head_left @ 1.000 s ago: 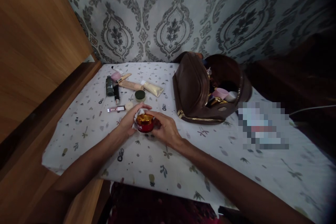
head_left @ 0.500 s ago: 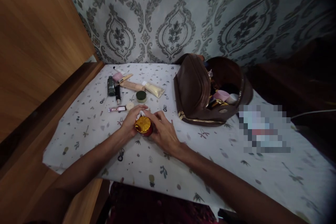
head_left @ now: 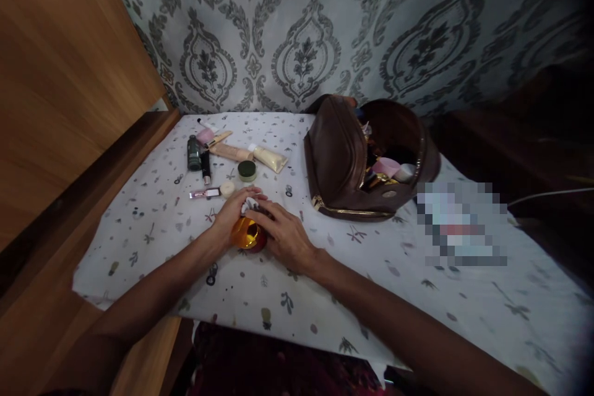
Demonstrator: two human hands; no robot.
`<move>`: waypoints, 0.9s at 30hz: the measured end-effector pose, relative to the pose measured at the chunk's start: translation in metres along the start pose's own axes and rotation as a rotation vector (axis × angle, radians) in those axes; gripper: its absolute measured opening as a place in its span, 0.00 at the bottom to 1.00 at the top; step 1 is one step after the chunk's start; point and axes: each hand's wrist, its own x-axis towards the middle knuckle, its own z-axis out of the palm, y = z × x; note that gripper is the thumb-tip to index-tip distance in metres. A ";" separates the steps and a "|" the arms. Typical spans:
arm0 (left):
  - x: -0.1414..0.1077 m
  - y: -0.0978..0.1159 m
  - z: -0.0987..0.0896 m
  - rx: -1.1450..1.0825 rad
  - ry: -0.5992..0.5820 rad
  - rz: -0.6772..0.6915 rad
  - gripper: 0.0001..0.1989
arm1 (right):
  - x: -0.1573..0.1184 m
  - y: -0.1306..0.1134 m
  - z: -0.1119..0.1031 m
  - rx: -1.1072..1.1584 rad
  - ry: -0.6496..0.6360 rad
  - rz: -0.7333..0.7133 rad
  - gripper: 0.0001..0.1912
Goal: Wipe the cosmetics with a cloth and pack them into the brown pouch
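Note:
Near the front middle of the table, both my hands are around a round jar point(head_left: 247, 233) with a shiny gold lid and a dark red side. My left hand point(head_left: 228, 221) grips the jar from the left, its fingers curled over the far side. From the right, my right hand point(head_left: 290, 238) presses a crumpled white tissue point(head_left: 251, 204) against the jar's far edge. Some of its fingertips are hidden. Just beyond my hands lie a small cream-coloured round piece point(head_left: 227, 190), a lip gloss tube point(head_left: 204, 193) and a dark green lidded pot point(head_left: 247, 170).
A brown bag point(head_left: 343, 161), unzipped and full of cosmetics, stands to the right. Behind the pot lie a cream tube point(head_left: 269, 158), a dark green bottle point(head_left: 193, 153) and a black tube point(head_left: 206, 167). A wooden cabinet point(head_left: 69, 43) borders the left; a blurred-out object point(head_left: 459, 223) lies right.
The jar has tilted and turned slightly, so its gold lid faces me more. My right fingers have moved over the white tissue at its far edge. The view has shifted a little.

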 end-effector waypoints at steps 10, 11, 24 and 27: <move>0.004 0.000 0.001 0.016 0.114 0.159 0.06 | 0.010 0.008 -0.007 0.060 -0.135 0.331 0.27; 0.003 0.000 0.001 0.015 0.110 0.166 0.07 | 0.010 0.011 -0.008 0.115 -0.097 0.339 0.24; -0.019 0.006 0.016 0.200 -0.011 0.421 0.11 | 0.017 -0.005 -0.012 0.285 0.108 0.254 0.21; -0.024 0.008 0.022 0.115 -0.021 0.373 0.06 | 0.017 -0.010 -0.011 0.246 0.109 0.301 0.14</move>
